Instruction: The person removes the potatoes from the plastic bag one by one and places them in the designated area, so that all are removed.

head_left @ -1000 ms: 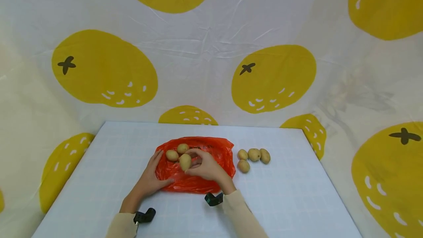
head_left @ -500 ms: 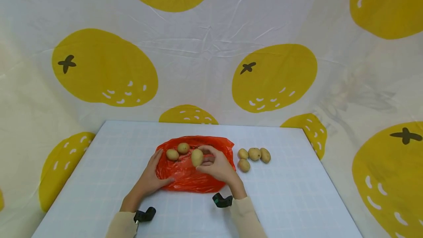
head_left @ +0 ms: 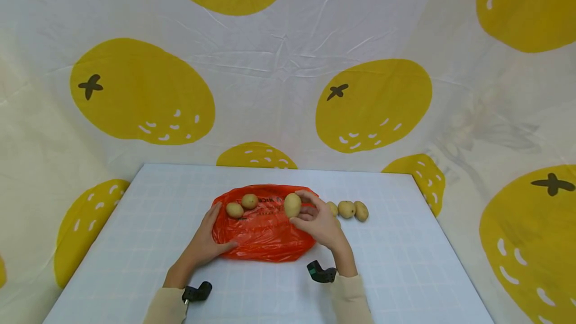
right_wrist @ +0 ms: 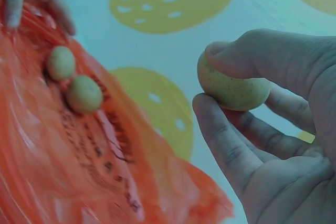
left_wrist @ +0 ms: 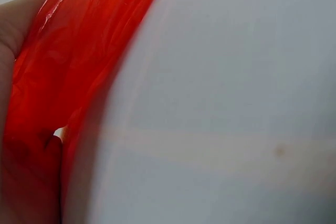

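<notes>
My right hand (head_left: 325,224) pinches a potato (head_left: 292,205) between thumb and fingertips, over the right part of a red plastic bag (head_left: 270,244). In the right wrist view the potato (right_wrist: 236,88) shows speckled yellow skin and hangs clear of the bag (right_wrist: 31,145). Two more potatoes, one round (head_left: 249,201) and one beside it (head_left: 234,210), lie on the bag's left half. My left hand (head_left: 204,244) rests against the bag's left edge, thumb and fingers spread apart. The left wrist view shows red film (left_wrist: 89,40) against that hand, partly covering it.
Several loose potatoes (head_left: 346,209) sit on the white table (head_left: 396,264) right of the bag, partly hidden behind my right hand. A lemon-patterned cloth (head_left: 252,64) hangs behind and around the table.
My right hand has carried its potato rightward across the bag, away from the two others. It now partly covers the loose potatoes. The left hand stays in place.
</notes>
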Available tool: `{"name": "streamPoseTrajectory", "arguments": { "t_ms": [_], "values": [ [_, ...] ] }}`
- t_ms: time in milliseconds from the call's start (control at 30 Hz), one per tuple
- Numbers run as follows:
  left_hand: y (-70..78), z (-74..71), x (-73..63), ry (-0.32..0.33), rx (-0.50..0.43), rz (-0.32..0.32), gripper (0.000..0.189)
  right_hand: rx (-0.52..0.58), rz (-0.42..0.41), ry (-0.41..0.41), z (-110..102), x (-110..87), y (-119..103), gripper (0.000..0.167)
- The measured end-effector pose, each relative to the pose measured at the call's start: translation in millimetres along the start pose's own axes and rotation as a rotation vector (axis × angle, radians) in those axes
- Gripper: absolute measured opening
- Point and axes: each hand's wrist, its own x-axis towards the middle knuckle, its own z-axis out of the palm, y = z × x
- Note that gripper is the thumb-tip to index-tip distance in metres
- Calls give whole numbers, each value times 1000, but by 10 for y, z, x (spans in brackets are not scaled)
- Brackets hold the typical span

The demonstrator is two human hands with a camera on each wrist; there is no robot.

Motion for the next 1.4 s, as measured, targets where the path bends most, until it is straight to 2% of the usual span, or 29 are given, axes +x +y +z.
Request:
{"name": "streamPoseTrajectory", "arguments": {
  "t_ms": [467, 633, 800, 1267, 1400],
  "values": [
    [-8, 9, 12, 4, 11, -7, 125, -44, 20, 147, -440, -191, 85, 65],
    [-22, 11, 17, 4, 5, 5, 125, -90, 79, 204, -555, -270, 156, 67],
    [-12, 4, 15, -4, 10, -10, 125, -106, 135, 259, -635, -349, 240, 66],
    [-22, 9, 16, -14, 15, -16, 125, -94, 102, 291, -789, -480, 528, 62],
    [-31, 14, 17, -11, 12, -10, 125, -102, 127, 300, -837, -506, 576, 65]
  ]
}}
